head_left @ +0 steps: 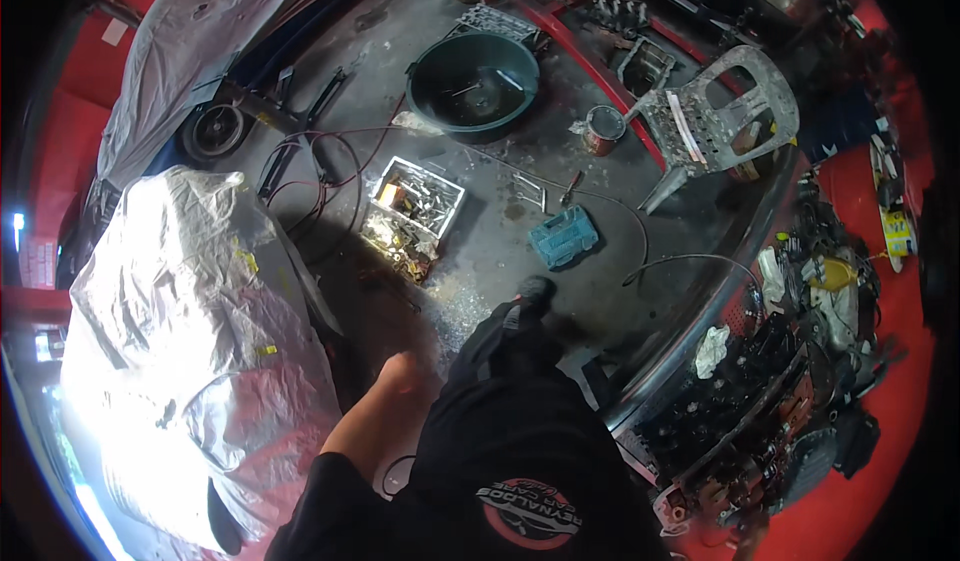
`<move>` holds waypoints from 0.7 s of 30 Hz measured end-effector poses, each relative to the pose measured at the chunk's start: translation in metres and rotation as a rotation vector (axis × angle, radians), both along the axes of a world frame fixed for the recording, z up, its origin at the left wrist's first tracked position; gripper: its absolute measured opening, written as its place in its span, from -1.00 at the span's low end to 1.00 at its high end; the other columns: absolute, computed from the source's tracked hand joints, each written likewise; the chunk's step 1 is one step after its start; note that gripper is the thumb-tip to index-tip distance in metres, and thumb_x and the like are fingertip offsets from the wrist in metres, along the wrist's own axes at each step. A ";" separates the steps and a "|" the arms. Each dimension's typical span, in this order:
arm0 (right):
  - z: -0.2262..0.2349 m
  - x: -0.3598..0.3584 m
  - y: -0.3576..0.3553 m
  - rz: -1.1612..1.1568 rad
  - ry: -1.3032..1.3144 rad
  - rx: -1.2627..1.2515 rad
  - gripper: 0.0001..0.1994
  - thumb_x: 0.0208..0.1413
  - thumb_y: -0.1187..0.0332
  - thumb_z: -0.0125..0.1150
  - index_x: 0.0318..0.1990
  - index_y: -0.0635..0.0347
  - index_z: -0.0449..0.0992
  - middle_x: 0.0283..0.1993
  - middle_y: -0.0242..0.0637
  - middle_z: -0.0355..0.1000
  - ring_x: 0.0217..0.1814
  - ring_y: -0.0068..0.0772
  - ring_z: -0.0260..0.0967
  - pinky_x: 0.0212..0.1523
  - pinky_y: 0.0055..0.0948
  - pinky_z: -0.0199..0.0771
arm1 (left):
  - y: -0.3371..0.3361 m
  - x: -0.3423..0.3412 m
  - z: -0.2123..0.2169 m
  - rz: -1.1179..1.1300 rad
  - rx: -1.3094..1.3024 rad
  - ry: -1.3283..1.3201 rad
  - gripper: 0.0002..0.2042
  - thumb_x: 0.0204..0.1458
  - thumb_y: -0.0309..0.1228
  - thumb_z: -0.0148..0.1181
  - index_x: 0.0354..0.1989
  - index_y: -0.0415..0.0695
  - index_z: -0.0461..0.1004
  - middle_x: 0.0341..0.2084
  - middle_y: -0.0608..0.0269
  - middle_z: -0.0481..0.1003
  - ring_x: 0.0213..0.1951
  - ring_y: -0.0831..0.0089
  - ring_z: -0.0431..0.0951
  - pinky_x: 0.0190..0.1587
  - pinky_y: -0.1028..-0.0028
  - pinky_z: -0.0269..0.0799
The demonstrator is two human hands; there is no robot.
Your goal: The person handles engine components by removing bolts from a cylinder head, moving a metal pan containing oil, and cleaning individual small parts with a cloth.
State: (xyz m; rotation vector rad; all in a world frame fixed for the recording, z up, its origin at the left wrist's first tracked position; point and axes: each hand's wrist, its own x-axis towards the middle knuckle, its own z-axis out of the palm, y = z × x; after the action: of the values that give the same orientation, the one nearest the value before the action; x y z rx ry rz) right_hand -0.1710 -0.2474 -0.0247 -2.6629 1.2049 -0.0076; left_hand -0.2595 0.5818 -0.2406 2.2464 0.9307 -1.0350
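Observation:
My left forearm [365,421] reaches forward from a black sleeve. At its end my left hand [403,371] is blurred and in shadow, so its fingers and anything in them cannot be made out. My right hand is out of view. Ahead of the left hand stands a white tray [460,211] full of metal tools and small parts. A brightly lit heap of small metal pieces [400,245] sits at the tray's near side. Farther right, a teal plastic case [565,237] lies on the floor, with thin metal tools [532,192] just beyond it.
A dark round tub [425,101], an open can [604,129] and a worn plastic chair [775,91] stand farther off. Hoses [640,231] cross the floor. A silver cover [190,311] drapes something at left. Engine parts [760,381] crowd the right.

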 end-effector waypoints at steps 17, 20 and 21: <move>-0.006 0.081 0.035 -0.021 0.211 0.054 -0.58 0.21 0.09 -0.04 -0.40 0.30 0.53 -0.37 0.11 0.53 -0.31 0.12 0.55 -0.29 -0.03 0.53 | 0.128 0.161 0.007 0.328 -0.407 -0.069 -0.85 0.17 -0.43 0.11 -0.11 -0.08 0.42 -0.56 0.24 0.47 -0.61 0.48 0.45 -0.66 0.53 0.25; 0.034 0.050 0.086 0.032 0.084 -0.257 -0.58 0.32 0.08 -0.13 -0.17 0.33 0.43 -0.39 0.20 0.48 -0.20 0.22 0.48 -0.13 0.02 0.43 | 0.197 0.205 -0.007 0.282 -0.426 -0.047 -0.86 0.14 -0.42 0.11 -0.13 -0.07 0.41 -0.54 0.17 0.50 -0.66 0.47 0.42 -0.71 0.55 0.20; 0.035 0.048 0.083 0.051 0.033 -0.145 -0.66 0.28 0.15 -0.05 -0.13 0.30 0.42 -0.24 0.23 0.48 -0.09 0.27 0.43 -0.11 0.05 0.41 | 0.229 0.220 -0.019 0.241 -0.434 -0.030 -0.86 0.13 -0.42 0.11 -0.14 -0.06 0.41 -0.55 0.17 0.49 -0.68 0.47 0.40 -0.72 0.55 0.19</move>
State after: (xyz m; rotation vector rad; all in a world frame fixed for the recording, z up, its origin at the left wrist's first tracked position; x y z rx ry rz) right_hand -0.1228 -0.1642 0.0105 -2.8283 1.1885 -0.0442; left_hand -0.0390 0.8108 -0.2599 1.7430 0.8445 -0.9806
